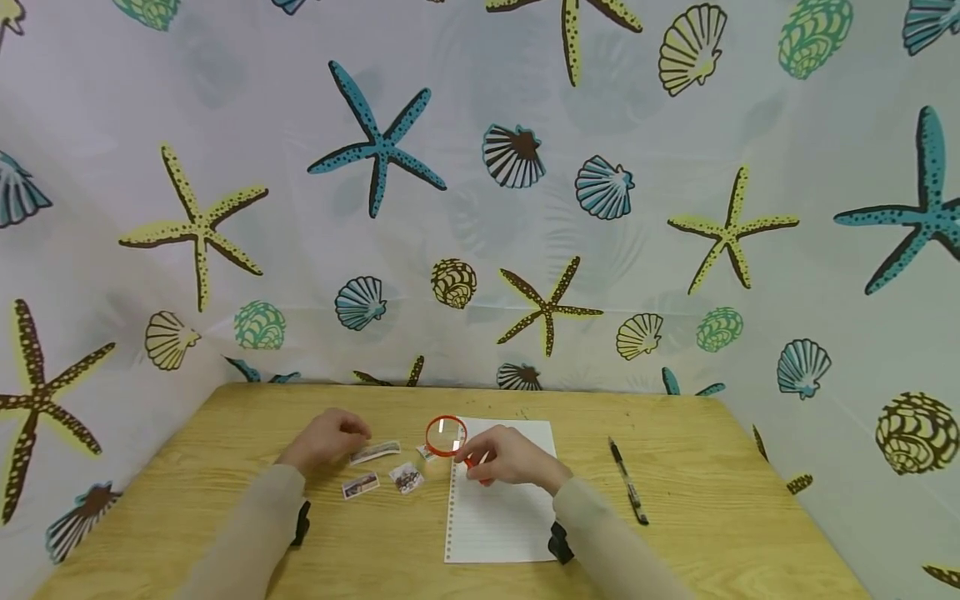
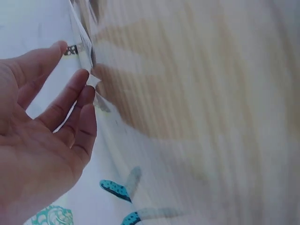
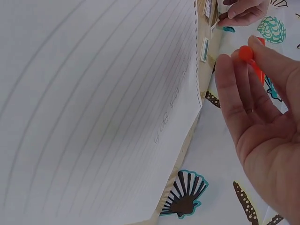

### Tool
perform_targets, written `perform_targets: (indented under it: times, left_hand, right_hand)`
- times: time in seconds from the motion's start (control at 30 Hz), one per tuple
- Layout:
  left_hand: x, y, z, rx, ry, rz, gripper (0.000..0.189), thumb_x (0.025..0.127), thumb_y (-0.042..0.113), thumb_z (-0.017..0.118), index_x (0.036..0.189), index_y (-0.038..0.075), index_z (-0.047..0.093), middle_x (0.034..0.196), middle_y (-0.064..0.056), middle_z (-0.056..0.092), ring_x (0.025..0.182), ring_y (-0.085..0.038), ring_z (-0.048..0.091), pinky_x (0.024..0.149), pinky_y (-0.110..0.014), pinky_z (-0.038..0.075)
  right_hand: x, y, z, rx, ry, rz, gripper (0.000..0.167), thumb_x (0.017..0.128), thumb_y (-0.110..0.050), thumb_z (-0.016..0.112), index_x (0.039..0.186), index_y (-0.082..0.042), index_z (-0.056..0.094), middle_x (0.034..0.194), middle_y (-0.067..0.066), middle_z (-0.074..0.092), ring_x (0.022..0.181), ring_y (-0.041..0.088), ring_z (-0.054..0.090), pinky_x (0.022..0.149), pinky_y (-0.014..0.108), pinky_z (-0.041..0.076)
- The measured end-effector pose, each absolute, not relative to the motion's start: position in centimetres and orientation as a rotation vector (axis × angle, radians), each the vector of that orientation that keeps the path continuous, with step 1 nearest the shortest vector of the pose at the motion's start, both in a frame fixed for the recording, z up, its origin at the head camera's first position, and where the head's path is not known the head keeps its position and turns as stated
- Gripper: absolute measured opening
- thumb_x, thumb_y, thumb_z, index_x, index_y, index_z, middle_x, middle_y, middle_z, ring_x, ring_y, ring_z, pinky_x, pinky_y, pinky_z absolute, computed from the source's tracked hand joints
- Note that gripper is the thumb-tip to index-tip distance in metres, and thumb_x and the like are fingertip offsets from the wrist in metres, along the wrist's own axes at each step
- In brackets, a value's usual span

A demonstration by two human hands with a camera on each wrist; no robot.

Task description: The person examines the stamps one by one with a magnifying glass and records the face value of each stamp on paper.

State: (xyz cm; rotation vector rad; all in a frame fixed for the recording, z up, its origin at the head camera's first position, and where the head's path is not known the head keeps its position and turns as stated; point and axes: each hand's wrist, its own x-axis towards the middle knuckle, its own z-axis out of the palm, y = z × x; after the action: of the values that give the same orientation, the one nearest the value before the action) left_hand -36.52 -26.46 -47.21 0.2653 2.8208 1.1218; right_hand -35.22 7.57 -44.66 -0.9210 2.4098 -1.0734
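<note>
My right hand (image 1: 513, 456) pinches the handle (image 3: 255, 65) of a red-rimmed magnifying glass (image 1: 429, 437) between thumb and fingers. Its round lens is held over the left edge of a lined sheet of paper (image 1: 502, 517) and overlaps a small photo cutout (image 1: 425, 453). On the left, my left hand (image 1: 330, 437) is at the end of a long photo strip (image 1: 375, 452), fingers loosely bent and fingertips right at its edge. In the left wrist view, a gap shows between thumb and fingers of the left hand (image 2: 51, 112). Two more printed cutouts (image 1: 407, 477) (image 1: 361, 485) lie nearer.
A black pen (image 1: 628, 483) lies on the wooden table (image 1: 697, 525) to the right of the paper. Faint handwriting (image 3: 169, 110) shows on the sheet. A white curtain (image 1: 450, 225) with starfish and shells hangs behind the table and along its sides.
</note>
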Motion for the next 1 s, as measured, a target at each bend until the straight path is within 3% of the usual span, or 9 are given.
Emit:
perform_targets:
  times: [0.1, 0.3, 0.7, 1.0]
  left_hand:
    - [-36.5, -25.7, -47.0, 0.239, 2.842, 1.138, 0.02, 0.094, 0.012, 0.061, 0.107, 0.0, 0.07, 0.103, -0.012, 0.069, 0.088, -0.021, 0.061, 0.078, -0.041, 0.052]
    - [-36.7, -24.1, -46.7, 0.321, 2.905, 1.166, 0.02, 0.096, 0.013, 0.06, 0.108, 0.001, 0.07, 0.106, -0.013, 0.07, 0.097, -0.026, 0.065, 0.084, -0.045, 0.054]
    - [-36.4, -19.7, -46.9, 0.51, 2.738, 1.287, 0.022, 0.095, 0.02, 0.065, 0.11, 0.006, 0.07, 0.109, -0.006, 0.067, 0.099, -0.021, 0.062, 0.081, -0.038, 0.053]
    - [-36.4, -16.4, -47.1, 0.665, 2.66, 1.219, 0.027, 0.092, 0.021, 0.069, 0.116, 0.009, 0.069, 0.12, -0.005, 0.066, 0.112, -0.028, 0.061, 0.095, -0.048, 0.049]
  right_hand:
    - [-35.2, 8.4, -44.7, -0.897, 2.419, -1.073, 0.025, 0.088, -0.008, 0.072, 0.113, -0.007, 0.072, 0.083, -0.002, 0.069, 0.065, 0.011, 0.063, 0.067, 0.038, 0.058]
    - [-35.2, 10.4, -45.0, -0.851, 2.448, -1.117, 0.024, 0.086, -0.009, 0.074, 0.109, -0.005, 0.073, 0.079, 0.001, 0.07, 0.061, 0.014, 0.062, 0.066, 0.046, 0.058]
    - [-35.4, 14.6, -46.0, -0.755, 2.478, -1.167, 0.026, 0.084, -0.01, 0.077, 0.108, -0.002, 0.072, 0.078, 0.006, 0.071, 0.062, 0.017, 0.067, 0.062, 0.038, 0.058]
    - [-35.2, 16.8, -46.0, -0.706, 2.504, -1.175, 0.029, 0.084, -0.008, 0.077, 0.111, 0.0, 0.072, 0.077, 0.008, 0.069, 0.064, 0.017, 0.066, 0.062, 0.035, 0.058]
